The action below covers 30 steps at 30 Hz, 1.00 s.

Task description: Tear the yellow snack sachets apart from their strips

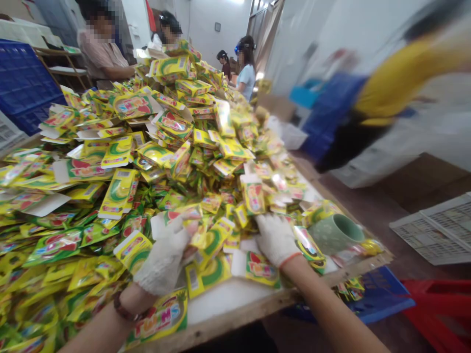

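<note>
"Yellow and green cardboard boxes [119, 193] were all over the white table [224, 296], weren't they?"

"Yes, in a big, messy hill. Loose, shiny yellow and green packets [55, 245] lay among them and spread out on the left side."

"Was it nearly all done?"

"I don't think so. Lots of boxes had white flaps sticking out. So many packets were outside the boxes that I guess most of the work was left."

"Was any bit done?"

"Maybe. Some boxes looked shut at the end that showed, but I couldn't tell if they were full."

"What about the hands?"

"The left hand [164, 260], in a white cloth glove, was in among the boxes. Its fingers were bent, but too blurry to tell if they pinched one. The right hand [275, 238] had a white glove too, and reached down into the pile. I couldn't tell if its fingers held anything. A round, pale green cup [320, 235] sat near it."
</note>
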### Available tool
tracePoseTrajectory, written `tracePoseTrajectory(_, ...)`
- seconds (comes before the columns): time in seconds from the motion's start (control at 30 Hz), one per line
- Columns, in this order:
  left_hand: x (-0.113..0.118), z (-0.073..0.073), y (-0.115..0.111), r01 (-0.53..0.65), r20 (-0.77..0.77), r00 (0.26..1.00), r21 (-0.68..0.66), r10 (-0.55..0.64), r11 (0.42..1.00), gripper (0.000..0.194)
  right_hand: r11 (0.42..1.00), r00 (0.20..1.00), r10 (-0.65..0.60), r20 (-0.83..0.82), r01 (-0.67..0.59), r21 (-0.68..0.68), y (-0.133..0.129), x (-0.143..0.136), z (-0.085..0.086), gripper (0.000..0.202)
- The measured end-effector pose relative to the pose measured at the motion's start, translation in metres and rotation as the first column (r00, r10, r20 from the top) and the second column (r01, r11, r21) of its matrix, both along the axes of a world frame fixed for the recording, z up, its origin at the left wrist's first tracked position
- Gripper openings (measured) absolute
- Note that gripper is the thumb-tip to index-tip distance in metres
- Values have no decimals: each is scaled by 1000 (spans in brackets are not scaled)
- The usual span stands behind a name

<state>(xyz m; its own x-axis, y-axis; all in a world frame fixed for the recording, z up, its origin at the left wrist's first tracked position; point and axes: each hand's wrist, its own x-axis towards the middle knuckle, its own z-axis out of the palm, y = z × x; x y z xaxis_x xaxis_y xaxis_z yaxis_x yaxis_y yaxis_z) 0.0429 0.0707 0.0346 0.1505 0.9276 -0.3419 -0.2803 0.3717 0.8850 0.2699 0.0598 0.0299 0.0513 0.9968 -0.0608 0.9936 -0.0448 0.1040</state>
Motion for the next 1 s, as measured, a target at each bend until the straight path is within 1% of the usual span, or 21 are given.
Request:
tracePoseTrajectory(0.07, 2, -3, -4, 53, -32, 998, 8, -53, 999, 48, 1000, 999, -22, -25, 22, 14, 8, 2, -3, 28)
tracePoseTrajectory(0.13, 5, -3, -6, 99, -10, 995, 13, -99, 995, 61, 1000, 998, 4, -62, -3, 17, 9, 10, -2, 26)
tracePoseTrajectory(0.17, 5, -2, -6, 112, 6, 994, 10, -112, 994, 67, 999, 993, 25, -114, -21, 30, 7, 14, 1, 25)
tracePoseTrajectory(0.2, 6, -1, -6, 111, 10, 994, 8, -111, 994, 70, 997, 978, 49, -204, -37, 63, 2, 19, 5, 26)
tracePoseTrajectory(0.23, 6, 0, -5, 101, -1, 995, 11, -101, 995, 69, 993, 943, 77, -325, -44, 110, -4, 23, 10, 27)
tracePoseTrajectory(0.27, 6, 0, -4, 90, -26, 996, 20, -89, 996, 67, 988, 880, 104, -464, -37, 151, -10, 25, 16, 28)
tracePoseTrajectory(0.3, 6, 0, -3, 78, -59, 995, 36, -76, 996, 64, 984, 789, 123, -601, -18, 177, -16, 25, 22, 30)
tracePoseTrajectory(0.37, 6, -2, -3, 94, -111, 990, 74, -86, 993, 56, 988, 562, 129, -817, -4, 153, -25, 19, 35, 35)
tracePoseTrajectory(0.43, 5, -6, -3, 154, -114, 983, 101, -143, 983, 45, 991, 336, 120, -934, -91, 94, -26, 3, 44, 35)
tracePoseTrajectory(0.47, 5, -8, -3, 179, -110, 980, 113, -166, 977, 39, 986, 259, 114, -959, -150, 77, -22, -7, 46, 33)
tracePoseTrajectory(0.5, 4, -10, -3, 184, -112, 979, 129, -170, 975, 34, 977, 218, 112, -970, -201, 68, -17, -17, 45, 31)
tracePoseTrajectory(0.53, 3, -11, -3, 164, -114, 982, 147, -148, 976, 32, 970, 213, 112, -970, -234, 61, -10, -27, 43, 30)
tracePoseTrajectory(0.57, 1, -12, -2, 128, -113, 987, 162, -110, 978, 31, 969, 237, 119, -964, -241, 61, -2, -37, 40, 29)
tracePoseTrajectory(0.63, -2, -12, 0, 55, -103, 994, 167, -38, 984, 33, 973, 295, 145, -945, -214, 82, 14, -52, 32, 24)
tracePoseTrajectory(0.73, -5, -9, 3, -10, -97, 995, 151, 25, 988, 39, 980, 330, 158, -930, -165, 108, 28, -63, 23, 11)
tracePoseTrajectory(0.77, -6, -8, 3, -29, -102, 994, 157, 45, 987, 42, 983, 337, 154, -929, -150, 109, 30, -65, 22, 10)
tracePoseTrajectory(0.87, -5, -5, 3, -107, -73, 990, 176, 121, 979, 42, 985, 344, 165, -925, -109, 135, 30, -66, 19, 15)
tracePoseTrajectory(0.93, -3, -5, 1, -143, -31, 988, 139, 149, 980, 42, 982, 342, 189, -921, -79, 172, 28, -67, 18, 18)
tracePoseTrajectory(1.0, 0, -6, -2, -129, -6, 992, 83, 130, 988, 44, 978, 351, 207, -913, -46, 204, 25, -70, 15, 21)
